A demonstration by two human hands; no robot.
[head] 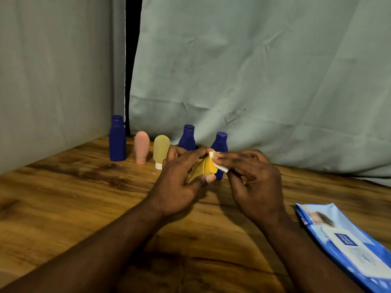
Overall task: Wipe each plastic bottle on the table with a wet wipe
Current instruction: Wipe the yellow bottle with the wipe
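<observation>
Left hand [179, 180] grips a small yellow plastic tube bottle [206, 168], and right hand [257, 182] presses a white wet wipe [222, 168] on it.
The left fingers are curled round the bottle's body, and the right fingers pinch the folded wipe against its wider end, both held over the brown wooden desk [63, 197]. Behind the hands a row stands on the desk: a tall dark blue plastic bottle [117, 142], a pink plastic tube [142, 148], a pale yellow tube with white cap [161, 149], a second dark blue bottle [187, 138] and a third dark blue bottle [221, 142], this one partly hidden. A blue and white wipes pack [349, 244] lies at the near right. Grey-green cloth [254, 70] hangs behind.
</observation>
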